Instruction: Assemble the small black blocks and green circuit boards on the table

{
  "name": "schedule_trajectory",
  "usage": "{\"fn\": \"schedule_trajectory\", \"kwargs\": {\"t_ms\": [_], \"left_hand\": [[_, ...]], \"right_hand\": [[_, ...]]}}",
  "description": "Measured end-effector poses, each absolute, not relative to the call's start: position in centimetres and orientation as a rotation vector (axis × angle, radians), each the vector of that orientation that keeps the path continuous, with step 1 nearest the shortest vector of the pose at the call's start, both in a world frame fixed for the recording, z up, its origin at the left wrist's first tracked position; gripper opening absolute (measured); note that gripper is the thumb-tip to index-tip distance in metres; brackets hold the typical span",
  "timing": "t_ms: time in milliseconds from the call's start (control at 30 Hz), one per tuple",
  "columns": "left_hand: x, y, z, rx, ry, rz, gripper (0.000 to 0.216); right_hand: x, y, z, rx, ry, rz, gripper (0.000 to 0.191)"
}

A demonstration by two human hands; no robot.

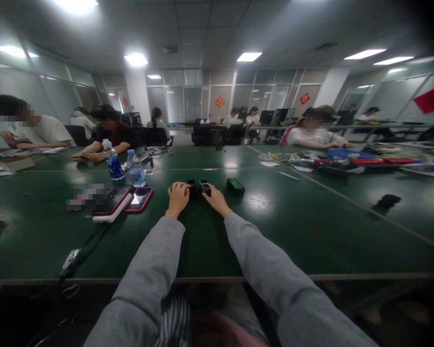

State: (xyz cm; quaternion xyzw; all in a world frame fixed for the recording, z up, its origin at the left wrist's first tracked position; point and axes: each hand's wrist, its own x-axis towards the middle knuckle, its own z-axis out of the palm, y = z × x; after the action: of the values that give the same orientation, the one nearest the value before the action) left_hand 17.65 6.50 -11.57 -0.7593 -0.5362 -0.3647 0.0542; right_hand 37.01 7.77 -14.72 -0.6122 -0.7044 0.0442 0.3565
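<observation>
My left hand (178, 196) curves over the table with its fingers closed against a small black block-like object (192, 187). Just to the right, my right hand (215, 199) grips another small dark object with a pale rectangular top (204, 184), thumb on its near side. The two objects are close together, and a narrow gap seems to part them. What exactly they are is too small to make out. Beside my right hand, apart from it, a black box with a green patterned top (236, 187) rests on the table.
Phones with red edges (139, 199) and a white power bank (112, 210) lie to the left, before two bottles (136, 168). A cable with a white plug (71, 260) trails nearby. Tools and wires (350, 161) cover the far right; a black item (387, 201) lies nearer. Co-workers sit around.
</observation>
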Motion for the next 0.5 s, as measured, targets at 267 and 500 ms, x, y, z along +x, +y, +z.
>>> {"fn": "schedule_trajectory", "kwargs": {"t_ms": [267,500], "left_hand": [[17.5,7.2,-12.1,-2.314,-1.671,-1.16,0.031],[17.5,8.5,-13.0,-2.463,-1.762,-1.24,0.035]], "right_hand": [[37.0,7.7,-14.6,-1.636,-1.784,0.131,0.052],[37.3,7.7,-14.8,-1.636,-1.714,0.155,0.045]]}}
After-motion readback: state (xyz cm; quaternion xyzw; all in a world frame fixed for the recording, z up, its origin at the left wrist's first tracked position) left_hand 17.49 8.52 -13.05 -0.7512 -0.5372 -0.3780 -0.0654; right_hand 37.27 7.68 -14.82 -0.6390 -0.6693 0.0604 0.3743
